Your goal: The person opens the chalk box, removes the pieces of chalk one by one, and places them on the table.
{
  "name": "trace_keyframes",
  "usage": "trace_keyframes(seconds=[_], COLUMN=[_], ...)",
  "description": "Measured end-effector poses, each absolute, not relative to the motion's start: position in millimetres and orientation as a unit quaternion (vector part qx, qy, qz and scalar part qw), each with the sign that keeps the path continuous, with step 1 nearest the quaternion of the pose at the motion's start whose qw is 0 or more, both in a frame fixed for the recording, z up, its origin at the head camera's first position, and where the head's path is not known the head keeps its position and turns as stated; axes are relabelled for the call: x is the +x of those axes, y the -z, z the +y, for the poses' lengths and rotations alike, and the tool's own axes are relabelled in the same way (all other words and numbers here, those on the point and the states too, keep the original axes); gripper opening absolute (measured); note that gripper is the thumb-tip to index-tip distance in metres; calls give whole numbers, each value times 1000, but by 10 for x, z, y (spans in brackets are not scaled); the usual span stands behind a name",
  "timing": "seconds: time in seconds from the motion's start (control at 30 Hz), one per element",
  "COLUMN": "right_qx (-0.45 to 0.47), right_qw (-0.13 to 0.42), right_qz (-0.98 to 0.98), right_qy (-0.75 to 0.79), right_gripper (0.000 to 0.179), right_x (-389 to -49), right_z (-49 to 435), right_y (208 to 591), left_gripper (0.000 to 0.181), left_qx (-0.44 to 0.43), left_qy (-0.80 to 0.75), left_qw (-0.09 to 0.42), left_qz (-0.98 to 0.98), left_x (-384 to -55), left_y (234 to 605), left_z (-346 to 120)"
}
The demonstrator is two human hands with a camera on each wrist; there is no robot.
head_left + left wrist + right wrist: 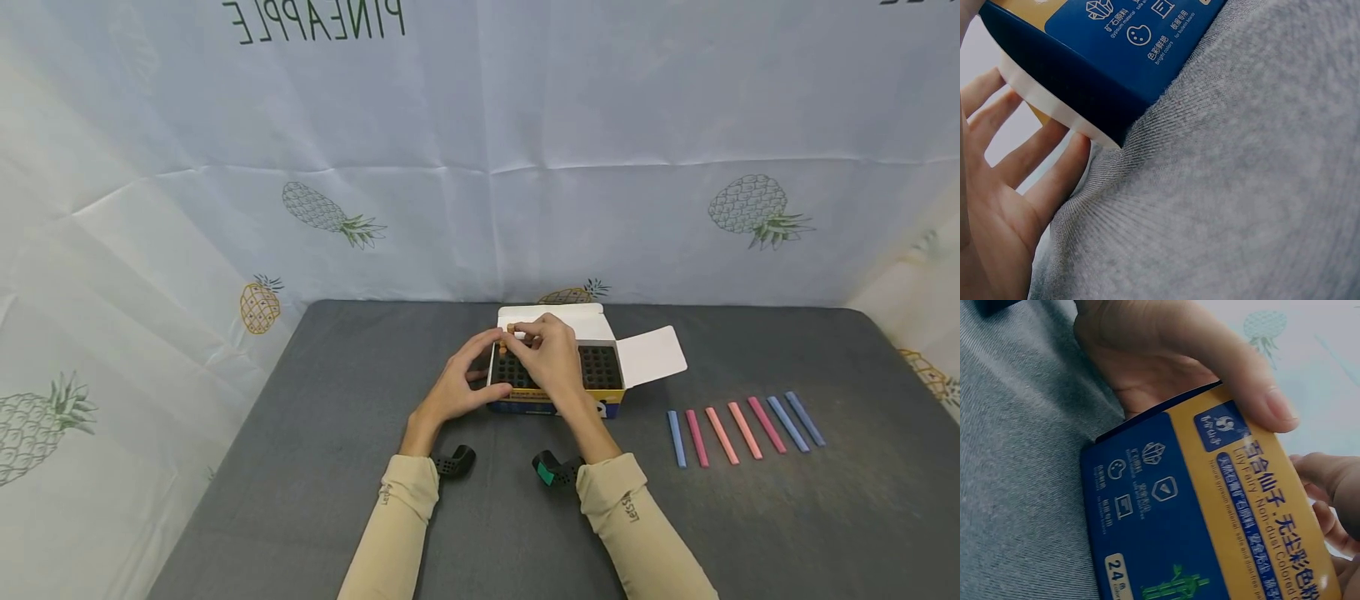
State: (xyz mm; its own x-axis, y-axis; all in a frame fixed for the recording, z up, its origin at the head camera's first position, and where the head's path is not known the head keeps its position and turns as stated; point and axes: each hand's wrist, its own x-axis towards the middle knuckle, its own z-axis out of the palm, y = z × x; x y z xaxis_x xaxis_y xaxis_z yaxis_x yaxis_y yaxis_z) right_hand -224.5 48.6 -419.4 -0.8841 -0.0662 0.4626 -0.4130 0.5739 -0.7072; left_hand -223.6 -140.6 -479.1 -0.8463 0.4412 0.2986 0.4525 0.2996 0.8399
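Note:
An opened chalk box [525, 408], blue and yellow with a black holed insert, sits near the far side of the table. My left hand [459, 387] holds its left end, the thumb over the front top edge; in the left wrist view the fingers [1044, 150] lie along that end. Above the left part of the insert, my right hand [551, 354] pinches an orange chalk stick [512, 328]. Another orange chalk [502, 349] pokes up from the insert beside the left fingertips. In the right wrist view, the right hand [1332, 494] is only partly visible, past the box.
Several chalk sticks lie in a row right of the box, among them a blue one [677, 438], a pink one [697, 438] and an orange one [722, 436]. The white box flap [651, 357] sticks out to the right. A pineapple-print curtain [487, 233] hangs behind the grey table [337, 483].

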Motion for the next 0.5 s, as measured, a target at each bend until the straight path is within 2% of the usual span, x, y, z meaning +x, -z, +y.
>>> trace_keyframes(seconds=[0.27, 0.5], right_qx=[147, 144], right_qw=[217, 197], right_qz=[-832, -829], right_qy=[-490, -502], right_gripper=[22, 22], right_x=[-2207, -2108], right_z=[556, 618], right_y=[4026, 3884], left_gripper=[84, 78], left_qx=[-279, -280], left_qy=[531, 537], left_qw=[1, 0], left_qz=[-800, -796], left_x=[-2234, -2222], left_y=[4792, 4756], left_z=[-1396, -1399])
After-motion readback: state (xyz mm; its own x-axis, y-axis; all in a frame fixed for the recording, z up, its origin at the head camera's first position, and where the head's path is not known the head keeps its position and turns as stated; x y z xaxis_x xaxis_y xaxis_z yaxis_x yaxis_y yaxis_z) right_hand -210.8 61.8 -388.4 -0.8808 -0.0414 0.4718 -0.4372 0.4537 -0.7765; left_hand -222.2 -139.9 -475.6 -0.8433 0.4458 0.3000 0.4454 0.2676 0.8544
